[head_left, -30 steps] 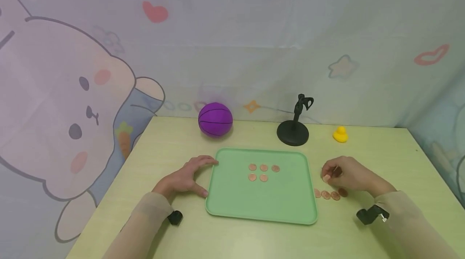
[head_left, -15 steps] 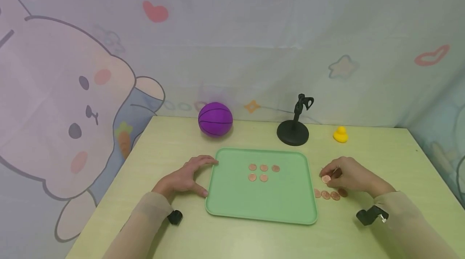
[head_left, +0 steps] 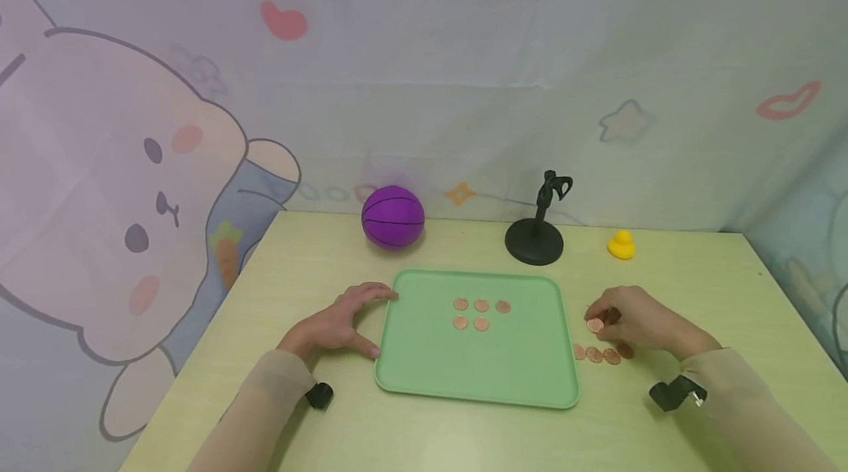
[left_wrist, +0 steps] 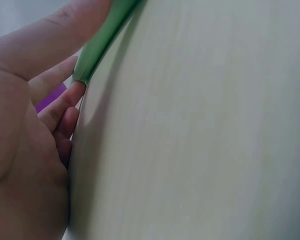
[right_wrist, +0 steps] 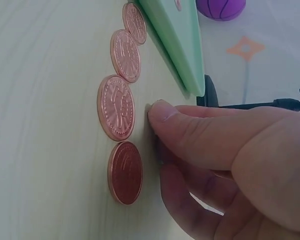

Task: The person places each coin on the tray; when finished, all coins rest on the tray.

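A shallow light green tray (head_left: 477,384) lies on the table with several copper coins (head_left: 481,324) in two short rows on it. My left hand (head_left: 336,321) rests at the tray's left edge, thumb and index finger spread apart and touching the rim. Right of the tray, my right hand (head_left: 639,317) pinches a copper coin (head_left: 595,325) between thumb and fingers, low over the table. In the right wrist view that coin is mostly hidden behind the thumb (right_wrist: 180,130). Close to this hand, several more coins (right_wrist: 117,107) lie in a row on the table.
Behind the tray stand a purple ball (head_left: 393,218) and a black stand (head_left: 534,240) with a round base. A yellow rubber duck (head_left: 621,245) sits at the back right. A printed cloth (head_left: 430,89) hangs behind the table.
In the right hand the coin has tipped so that its face shows more to the head view. The left hand, the tray and the other coins stay as they were.
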`<state>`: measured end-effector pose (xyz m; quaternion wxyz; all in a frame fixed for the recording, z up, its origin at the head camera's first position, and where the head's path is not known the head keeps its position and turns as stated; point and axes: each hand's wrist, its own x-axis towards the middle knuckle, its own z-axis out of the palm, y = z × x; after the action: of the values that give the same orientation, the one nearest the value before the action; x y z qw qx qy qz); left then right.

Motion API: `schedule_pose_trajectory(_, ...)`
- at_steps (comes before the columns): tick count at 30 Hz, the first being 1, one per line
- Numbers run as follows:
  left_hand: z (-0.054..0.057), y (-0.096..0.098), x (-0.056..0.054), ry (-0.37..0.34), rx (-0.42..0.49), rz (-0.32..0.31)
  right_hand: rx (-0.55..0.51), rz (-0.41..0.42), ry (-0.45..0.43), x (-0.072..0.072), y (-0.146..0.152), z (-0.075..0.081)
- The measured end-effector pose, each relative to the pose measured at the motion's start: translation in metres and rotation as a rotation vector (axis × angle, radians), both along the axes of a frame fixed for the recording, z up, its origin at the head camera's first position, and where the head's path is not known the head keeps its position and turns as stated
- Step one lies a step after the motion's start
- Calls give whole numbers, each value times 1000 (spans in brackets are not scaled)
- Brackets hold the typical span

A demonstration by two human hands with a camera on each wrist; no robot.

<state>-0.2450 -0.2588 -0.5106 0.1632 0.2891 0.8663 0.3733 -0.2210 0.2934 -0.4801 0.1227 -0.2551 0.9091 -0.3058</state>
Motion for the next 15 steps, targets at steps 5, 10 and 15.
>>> schedule_pose_trajectory(5, -1, 1, -1, 0, -1, 1, -13, -41, 31, 4, 0, 5)
schedule_pose_trajectory(10, -2, 0, -1, 2, 2, 2, -47, -74, 134, 4, -2, 6)
schedule_pose_trajectory(15, -3, 0, -1, -5, 5, 6, -86, -38, 182, 0, -9, 1)
